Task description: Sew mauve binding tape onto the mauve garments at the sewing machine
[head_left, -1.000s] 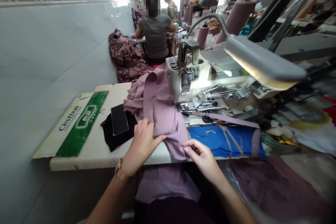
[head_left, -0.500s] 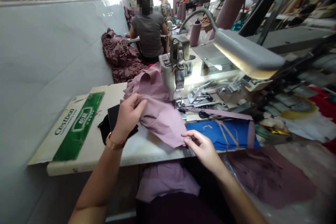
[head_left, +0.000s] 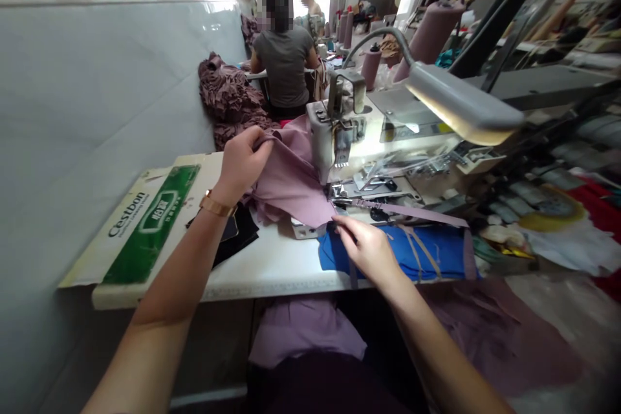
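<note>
A mauve fabric piece (head_left: pixel 295 184) stretches between my two hands, its right side by the needle area of the sewing machine (head_left: pixel 323 142). My left hand (head_left: pixel 245 162) is closed on the far left part of the cloth and lifts it in a fold. The near right corner is pinched in the fingertips of my right hand (head_left: pixel 366 246), just in front of the presser foot. A narrow mauve strip (head_left: pixel 417 211) runs from the right into the machine. Under my right hand lies a folded blue cloth (head_left: pixel 395 251) with tan bands across it.
A green and white box panel (head_left: pixel 150 223) covers the table's left end. Black cloth (head_left: pixel 242 236) lies beneath my left forearm. A lamp (head_left: pixel 463 103) hangs over the machine. Thread cones (head_left: pixel 371 68) stand behind. Ahead, a person in grey (head_left: pixel 286 61) sits beside heaped dark mauve cloth (head_left: pixel 228 97).
Both hands have moved away from me, carrying the mauve fabric up and toward the machine. More of the blue cloth and the white tabletop now shows. The view has shifted slightly.
</note>
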The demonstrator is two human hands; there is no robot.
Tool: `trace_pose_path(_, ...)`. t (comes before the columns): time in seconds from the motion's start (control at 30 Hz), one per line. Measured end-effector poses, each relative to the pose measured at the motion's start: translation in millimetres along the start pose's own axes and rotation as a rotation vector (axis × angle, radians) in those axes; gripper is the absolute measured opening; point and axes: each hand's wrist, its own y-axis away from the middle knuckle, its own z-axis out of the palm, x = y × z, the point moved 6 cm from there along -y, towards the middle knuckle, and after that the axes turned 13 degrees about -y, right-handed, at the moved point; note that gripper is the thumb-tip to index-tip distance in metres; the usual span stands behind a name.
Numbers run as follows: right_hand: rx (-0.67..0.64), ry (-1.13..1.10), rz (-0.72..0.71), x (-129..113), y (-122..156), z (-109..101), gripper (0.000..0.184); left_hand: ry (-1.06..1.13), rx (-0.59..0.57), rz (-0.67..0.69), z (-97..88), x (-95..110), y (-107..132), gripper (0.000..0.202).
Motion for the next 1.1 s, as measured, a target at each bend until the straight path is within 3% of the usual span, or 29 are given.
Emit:
trace_pose_path(0.17, -0.104, 0.123, 0.112, -3, -19, 0, 0.040, -0.099, -0.007, 0.023, 1.7, -14, -25, 0.018)
trace_pose_path(0.27, -0.092, 0.054, 0.116, -7, -23, -3, 0.037, -0.137, 0.028, -0.035, -1.6, -31, -18, 0.015)
trace_pose_path(0.33, -0.071, -0.104, 0.157, -7, -16, -4, 0.031, -0.147, 0.051, -0.135, -10.6, -41, 7, 0.012)
trace_pose_path(0.4, -0.070, -0.369, 0.258, -3, -2, 3, 0.027, -0.051, -0.006, -0.311, -21.7, -49, 49, 0.016)
trace_pose_path(0.47, -0.113, -0.689, 0.373, 0, 13, 20, 0.029, 0.244, -0.242, -0.456, -24.5, -46, 101, 0.034)
trace_pose_path(0.53, -0.190, -0.973, 0.448, -4, 24, 45, 0.039, 0.403, -0.379, -0.489, -33.9, -35, 144, 0.055)
trace_pose_path(0.6, -0.230, -1.164, 0.472, -9, 29, 70, 0.045, 0.271, -0.381, -0.455, -44.6, -29, 168, 0.061)
trace_pose_path(0.67, -0.206, -1.211, 0.469, -13, 28, 90, 0.044, -0.032, -0.278, -0.332, -47.8, -22, 170, 0.048)
trace_pose_path(0.73, -0.149, -1.125, 0.441, -15, 26, 105, 0.039, -0.211, -0.204, -0.067, -33.0, -3, 159, 0.028)
trace_pose_path(0.83, -0.066, -1.006, 0.391, -19, 28, 111, 0.030, -0.128, -0.261, 0.440, 8.6, 38, 144, 0.026)
trace_pose_path(0.9, -0.010, -1.006, 0.383, -20, 35, 103, 0.027, -0.083, -0.290, 0.656, 29.3, 59, 138, 0.028)
trace_pose_path(1.0, 0.024, -1.146, 0.431, -18, 53, 80, 0.028, -0.058, -0.282, 0.804, 46.3, 76, 133, 0.030)
trace_pose_path(1.1, -0.052, -1.347, 0.547, -13, 71, 60, 0.029, -0.007, -0.324, 0.886, 57.9, 84, 132, 0.031)
